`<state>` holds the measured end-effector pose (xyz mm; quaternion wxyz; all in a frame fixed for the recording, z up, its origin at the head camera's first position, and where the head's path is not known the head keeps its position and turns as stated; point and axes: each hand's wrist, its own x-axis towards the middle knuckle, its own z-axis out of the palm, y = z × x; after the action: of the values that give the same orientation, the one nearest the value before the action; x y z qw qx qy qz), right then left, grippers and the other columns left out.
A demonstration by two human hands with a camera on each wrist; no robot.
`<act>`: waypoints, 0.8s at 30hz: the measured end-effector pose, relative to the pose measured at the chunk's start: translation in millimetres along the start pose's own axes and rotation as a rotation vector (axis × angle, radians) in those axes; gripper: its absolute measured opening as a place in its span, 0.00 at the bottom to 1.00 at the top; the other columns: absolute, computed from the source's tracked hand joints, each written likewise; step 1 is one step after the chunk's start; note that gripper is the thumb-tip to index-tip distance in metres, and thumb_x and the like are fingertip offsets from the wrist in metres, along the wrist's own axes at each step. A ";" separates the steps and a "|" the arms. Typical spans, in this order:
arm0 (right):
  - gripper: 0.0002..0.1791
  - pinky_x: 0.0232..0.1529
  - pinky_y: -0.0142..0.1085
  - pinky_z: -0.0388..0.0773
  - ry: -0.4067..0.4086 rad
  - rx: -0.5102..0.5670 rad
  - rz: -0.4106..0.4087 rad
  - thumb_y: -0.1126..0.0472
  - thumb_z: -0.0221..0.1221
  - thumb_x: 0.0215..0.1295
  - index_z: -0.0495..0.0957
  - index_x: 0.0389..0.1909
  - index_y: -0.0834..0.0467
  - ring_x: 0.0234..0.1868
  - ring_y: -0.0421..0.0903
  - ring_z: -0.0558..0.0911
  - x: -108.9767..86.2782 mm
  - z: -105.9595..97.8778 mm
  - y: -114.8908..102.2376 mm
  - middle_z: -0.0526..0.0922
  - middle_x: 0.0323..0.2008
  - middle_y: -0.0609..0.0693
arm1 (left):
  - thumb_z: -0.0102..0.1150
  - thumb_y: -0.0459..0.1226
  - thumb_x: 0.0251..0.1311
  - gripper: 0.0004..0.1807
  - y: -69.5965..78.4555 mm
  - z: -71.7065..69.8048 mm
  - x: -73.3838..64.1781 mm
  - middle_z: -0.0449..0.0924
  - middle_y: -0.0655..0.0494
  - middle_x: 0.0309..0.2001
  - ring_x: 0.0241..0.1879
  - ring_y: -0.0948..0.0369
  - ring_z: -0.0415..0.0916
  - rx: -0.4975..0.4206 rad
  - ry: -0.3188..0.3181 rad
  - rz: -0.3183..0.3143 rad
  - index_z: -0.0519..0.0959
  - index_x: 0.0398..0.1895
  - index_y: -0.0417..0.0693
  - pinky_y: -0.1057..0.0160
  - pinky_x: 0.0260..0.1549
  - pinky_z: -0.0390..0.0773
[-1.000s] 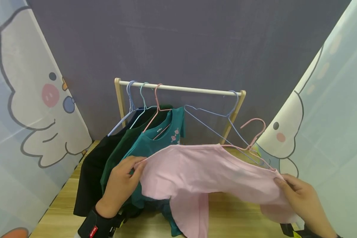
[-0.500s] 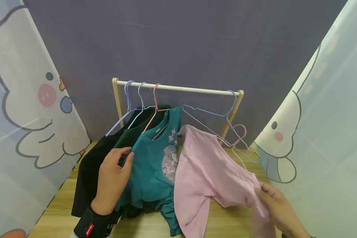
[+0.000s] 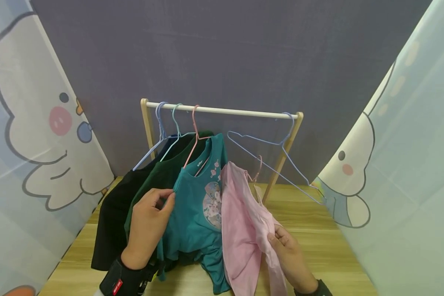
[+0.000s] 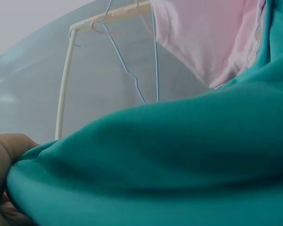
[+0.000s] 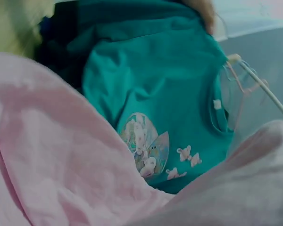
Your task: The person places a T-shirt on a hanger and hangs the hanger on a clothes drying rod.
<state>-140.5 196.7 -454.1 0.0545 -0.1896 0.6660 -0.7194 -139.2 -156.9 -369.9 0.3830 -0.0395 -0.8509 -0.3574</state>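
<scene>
My left hand (image 3: 148, 224) pinches the near shoulder of a teal shirt (image 3: 192, 209), which hangs from a pink hanger (image 3: 194, 135) on the rack. In the left wrist view the teal cloth (image 4: 155, 150) is bunched at the fingers. My right hand (image 3: 290, 257) grips the near shoulder of a pink shirt (image 3: 240, 222). A second pink hanger (image 3: 259, 168) sticks up from its neckline, its hook apart from the rail. Beside the teal shirt's printed front, the pink shirt hangs folded and slack. Pink cloth (image 5: 61, 155) hides the right hand in the right wrist view.
A small rack with a white rail (image 3: 225, 110) and wooden posts stands on the wood-grain table (image 3: 311, 230). Dark green (image 3: 148, 189) and black (image 3: 111, 230) garments hang at its left. A bare blue hanger (image 3: 277, 144) hangs at the right end.
The left hand has let go of the pink shirt and taken hold of the teal shirt's shoulder. The right hand has carried the pink shirt and its hanger left, and the shirt has gone slack.
</scene>
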 end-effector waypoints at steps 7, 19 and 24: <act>0.18 0.36 0.31 0.80 0.072 -0.189 -0.163 0.66 0.45 0.70 0.65 0.57 0.70 0.40 0.46 0.77 11.4 17.5 -9.7 0.75 0.43 0.64 | 0.59 0.43 0.59 0.08 2.2 0.9 -1.2 0.75 0.63 0.29 0.24 0.67 0.64 -0.013 0.001 -0.011 0.82 0.36 0.51 0.66 0.16 0.69; 0.18 0.39 0.30 0.79 0.156 -0.117 -0.230 0.64 0.48 0.70 0.66 0.56 0.69 0.42 0.48 0.77 39.8 34.5 -62.3 0.77 0.42 0.52 | 0.59 0.42 0.59 0.08 5.2 -1.4 1.2 0.75 0.63 0.29 0.24 0.67 0.64 -0.026 0.005 0.003 0.82 0.37 0.51 0.66 0.16 0.68; 0.19 0.41 0.31 0.79 0.185 -0.127 -0.217 0.60 0.50 0.69 0.68 0.56 0.65 0.44 0.51 0.76 56.4 45.6 -90.2 0.77 0.44 0.55 | 0.59 0.43 0.59 0.08 5.3 -1.6 1.5 0.75 0.63 0.29 0.25 0.67 0.64 -0.022 0.006 0.008 0.82 0.37 0.51 0.66 0.17 0.69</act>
<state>-161.1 145.0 -352.6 -0.0975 -0.1965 0.6879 -0.6919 -137.5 -154.3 -365.1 0.3867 -0.0459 -0.8454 -0.3656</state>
